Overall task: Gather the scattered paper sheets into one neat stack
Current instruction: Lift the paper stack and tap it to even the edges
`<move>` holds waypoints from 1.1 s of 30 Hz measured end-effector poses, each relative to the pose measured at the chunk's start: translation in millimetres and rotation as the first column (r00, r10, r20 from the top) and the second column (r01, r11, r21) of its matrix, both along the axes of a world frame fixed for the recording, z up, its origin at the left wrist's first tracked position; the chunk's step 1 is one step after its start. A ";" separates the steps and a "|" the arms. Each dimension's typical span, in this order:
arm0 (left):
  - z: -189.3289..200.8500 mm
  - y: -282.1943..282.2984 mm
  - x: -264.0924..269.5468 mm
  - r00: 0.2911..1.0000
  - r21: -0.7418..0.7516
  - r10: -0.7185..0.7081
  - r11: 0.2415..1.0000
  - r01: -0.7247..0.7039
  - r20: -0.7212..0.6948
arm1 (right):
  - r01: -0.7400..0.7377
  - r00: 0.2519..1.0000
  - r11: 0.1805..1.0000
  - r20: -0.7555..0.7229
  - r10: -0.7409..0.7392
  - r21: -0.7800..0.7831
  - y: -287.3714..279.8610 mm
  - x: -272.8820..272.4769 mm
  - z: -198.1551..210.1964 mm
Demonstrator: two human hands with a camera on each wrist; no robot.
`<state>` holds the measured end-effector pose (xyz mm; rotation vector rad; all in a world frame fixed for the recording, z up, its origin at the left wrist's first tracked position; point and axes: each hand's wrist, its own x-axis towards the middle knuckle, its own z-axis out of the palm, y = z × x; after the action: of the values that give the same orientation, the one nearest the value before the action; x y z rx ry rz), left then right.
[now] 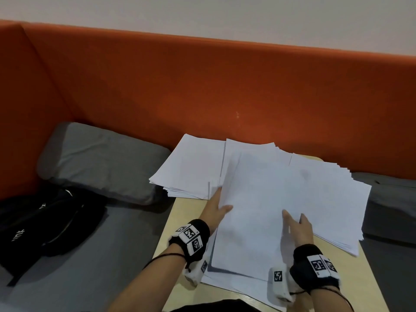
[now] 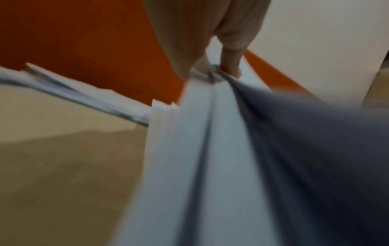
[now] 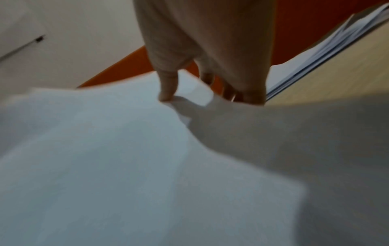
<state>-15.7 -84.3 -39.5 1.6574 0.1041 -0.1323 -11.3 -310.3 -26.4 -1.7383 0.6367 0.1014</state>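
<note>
Paper sheets cover most of the table; one pile overhangs the table's far left corner. My left hand grips the left edge of the middle bundle, thumb on top, fingers underneath; that edge sits raised off the table. My right hand pinches the same bundle nearer the table's right side, thumb pressed on the top sheet, fingers tucked under a sheet edge. A grey cushion and black bag lie left of the table.

Behind my left hand and right hand, black wristbands carry white code-printed blocks; thin black cords circle bare forearms.
</note>
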 end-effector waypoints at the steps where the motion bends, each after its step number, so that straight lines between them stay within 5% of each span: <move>1: -2.2 2.3 5.5 0.999 -0.034 0.037 0.999 -0.035 0.035 | -0.004 0.999 0.997 0.055 -0.001 0.081 -2.3 -0.1 7.1; 6: 55.0 2.0 17.4 0.965 -0.031 0.078 0.997 -0.072 0.249 | -0.177 0.946 0.982 0.287 0.151 0.069 2.8 6.7 56.1; 10: 99.6 1.0 19.3 0.891 -0.099 0.162 0.986 -0.132 0.425 | -0.142 0.834 0.989 0.544 0.096 0.043 12.9 12.6 95.6; 17: 122.3 4.4 16.4 0.791 -0.143 0.226 0.974 -0.175 0.569 | -0.146 0.789 0.985 0.611 0.062 0.088 17.7 11.4 102.0; 21: 95.7 -1.1 20.4 0.877 -0.021 0.143 0.988 -0.151 0.459 | -0.187 0.883 0.982 0.440 0.163 0.012 18.7 11.6 74.2; 26: 48.1 10.6 25.3 0.988 0.228 0.030 0.971 -0.065 0.153 | 0.042 0.919 0.995 0.393 -0.001 -0.095 -11.0 23.6 47.7; 29: 13.2 22.3 23.7 0.993 0.440 0.056 0.898 -0.006 -0.100 | 0.084 0.962 0.980 0.272 -0.032 -0.183 -37.5 27.3 31.4; 33: -9.3 20.6 16.7 0.968 0.549 0.037 0.829 0.110 -0.250 | -0.091 0.995 0.965 0.010 0.096 -0.245 -40.7 17.3 -3.2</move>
<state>0.9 -63.7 -48.9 2.2293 0.3307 -0.3711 6.0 -351.1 -29.6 -2.0059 0.5697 0.0716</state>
